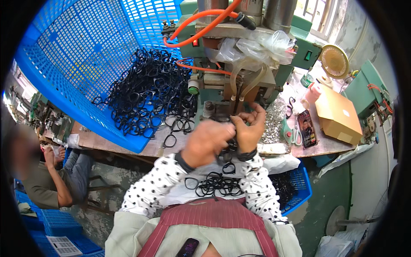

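In front of a green bench press (248,79), my two hands come together just below its tool head. My left hand (207,143) is blurred by motion, its fingers curled in; what they grip is hidden. My right hand (249,130) has its thumb and bent fingers closed at the end of a black eyeglass frame (222,117), mostly covered by the hands. More dark frames show between my wrists. On my lap, a white cloth carries several black eyeglass frames (216,185).
A large blue basket (85,51) at the left spills a heap of black frames (150,94) onto the bench. On the right are metal shavings (274,124), scissors (294,136), a phone (307,128) and a cardboard box (338,113). A co-worker (60,180) sits at left.
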Action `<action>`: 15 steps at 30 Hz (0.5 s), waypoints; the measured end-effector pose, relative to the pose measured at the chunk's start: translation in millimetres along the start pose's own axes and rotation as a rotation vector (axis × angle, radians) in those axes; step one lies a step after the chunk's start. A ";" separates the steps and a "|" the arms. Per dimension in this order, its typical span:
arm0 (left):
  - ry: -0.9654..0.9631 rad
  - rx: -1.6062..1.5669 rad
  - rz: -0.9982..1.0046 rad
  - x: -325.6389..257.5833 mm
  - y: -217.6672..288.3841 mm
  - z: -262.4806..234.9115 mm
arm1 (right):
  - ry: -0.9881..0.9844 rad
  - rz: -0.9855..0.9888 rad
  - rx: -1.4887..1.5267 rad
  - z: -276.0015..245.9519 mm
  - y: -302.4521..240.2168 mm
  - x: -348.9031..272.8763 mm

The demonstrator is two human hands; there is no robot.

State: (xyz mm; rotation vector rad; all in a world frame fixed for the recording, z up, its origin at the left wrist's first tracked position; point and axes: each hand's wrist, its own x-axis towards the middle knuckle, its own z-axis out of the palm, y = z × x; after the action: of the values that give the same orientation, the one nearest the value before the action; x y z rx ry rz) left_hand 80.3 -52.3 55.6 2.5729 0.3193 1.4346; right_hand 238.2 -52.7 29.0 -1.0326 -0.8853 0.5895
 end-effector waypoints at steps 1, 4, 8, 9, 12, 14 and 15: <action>-0.050 0.015 0.043 -5.1 5.2 8.8 | -0.039 -0.050 -0.054 -4.0 0.7 4.1; -0.168 -0.034 0.111 -7.8 7.1 25.5 | -0.058 -0.224 -0.306 -40.0 -1.3 26.4; -0.241 -0.032 0.146 -7.8 -3.8 27.5 | 0.230 -0.264 -0.844 -127.8 51.4 55.7; -0.226 -0.053 0.134 -8.1 -2.7 26.2 | 0.209 -0.063 -0.957 -142.7 59.1 57.6; -0.170 -0.050 0.145 -17.5 -7.3 31.4 | -0.026 -0.171 -0.928 -175.3 104.8 62.8; -0.107 -0.067 0.175 -22.5 -12.9 37.4 | -0.180 -0.260 -1.173 -158.0 84.2 51.0; -0.118 -0.060 0.186 -23.1 -14.4 42.4 | -0.195 -0.308 -1.302 -163.7 87.3 44.3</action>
State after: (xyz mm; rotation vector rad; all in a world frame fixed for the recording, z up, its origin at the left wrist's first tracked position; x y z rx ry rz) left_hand 103.3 -46.9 11.1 2.6835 0.0200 1.3180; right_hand 399.0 -60.4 -73.3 -1.9433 -1.6239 -0.2562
